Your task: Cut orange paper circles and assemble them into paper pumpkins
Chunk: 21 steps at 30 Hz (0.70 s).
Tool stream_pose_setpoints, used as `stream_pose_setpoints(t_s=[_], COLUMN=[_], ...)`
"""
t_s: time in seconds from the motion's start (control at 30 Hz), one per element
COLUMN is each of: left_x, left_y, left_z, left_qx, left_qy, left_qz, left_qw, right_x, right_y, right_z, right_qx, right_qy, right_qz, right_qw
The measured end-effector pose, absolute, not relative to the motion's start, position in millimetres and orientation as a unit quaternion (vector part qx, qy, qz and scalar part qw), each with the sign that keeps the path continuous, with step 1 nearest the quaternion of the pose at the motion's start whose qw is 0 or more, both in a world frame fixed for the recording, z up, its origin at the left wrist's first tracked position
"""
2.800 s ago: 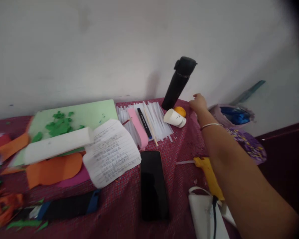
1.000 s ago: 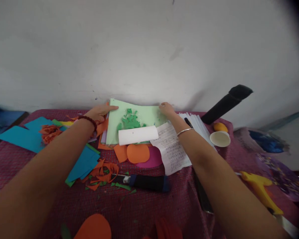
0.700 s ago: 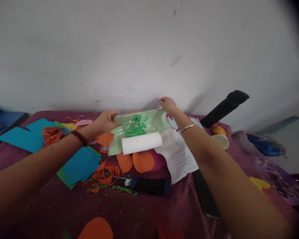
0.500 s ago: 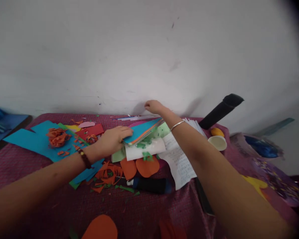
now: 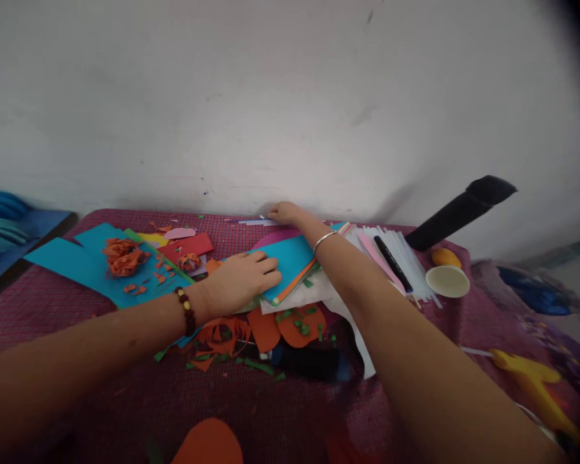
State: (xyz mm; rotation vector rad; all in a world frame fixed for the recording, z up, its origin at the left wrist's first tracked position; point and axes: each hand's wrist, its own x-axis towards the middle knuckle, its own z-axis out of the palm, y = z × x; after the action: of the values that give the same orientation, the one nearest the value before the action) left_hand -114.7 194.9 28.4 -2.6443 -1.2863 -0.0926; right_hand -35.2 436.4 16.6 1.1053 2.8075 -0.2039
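My left hand (image 5: pixel 239 282) lies palm down with fingers spread on the left part of a stack of coloured paper (image 5: pixel 290 258), blue sheet on top. At the table's back edge, my right hand (image 5: pixel 286 212) has its fingers curled down at a few thin white and blue sticks (image 5: pixel 254 222); what lies between the fingertips is hidden. White sheets (image 5: pixel 341 306) show under the stack. Below it lie orange paper cutouts (image 5: pixel 300 327) sprinkled with green scraps.
White glue sticks (image 5: pixel 410 258), a black marker (image 5: pixel 391 261) and a paper cup (image 5: pixel 447 281) are on the right. A black tube (image 5: pixel 459 209) leans on the wall; a yellow glue gun (image 5: pixel 531 380) lies nearer. Crumpled orange paper (image 5: pixel 124 256) rests on blue sheets at left.
The paper stack has been lowered flat onto the white sheets, and my left hand now lies on top of it. My right hand has come down to the sticks by the wall.
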Motion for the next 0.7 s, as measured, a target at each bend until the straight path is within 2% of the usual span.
stream_pose_setpoints(t_s=[0.23,0.37,0.5,0.7], left_x=[-105,-104,-106,-104], left_y=[184,182,183,183], left_z=[31,30,27,26], left_qx=[-0.884,-0.881,-0.887,-0.881], left_qy=[-0.454,-0.456,-0.445,-0.455], left_qz=[-0.018,-0.028,-0.036,-0.037], left_qw=[0.113,0.12,0.12,0.128], right_x=[-33,-12,-1,-23], right_y=[405,389,395,425], right_z=[18,29,46,35], right_qx=[0.31,0.273,0.279,0.405], right_qy=[0.947,0.955,0.937,0.911], right_qz=[-0.041,-0.047,-0.141,-0.084], right_qw=[0.068,0.103,0.158,-0.001])
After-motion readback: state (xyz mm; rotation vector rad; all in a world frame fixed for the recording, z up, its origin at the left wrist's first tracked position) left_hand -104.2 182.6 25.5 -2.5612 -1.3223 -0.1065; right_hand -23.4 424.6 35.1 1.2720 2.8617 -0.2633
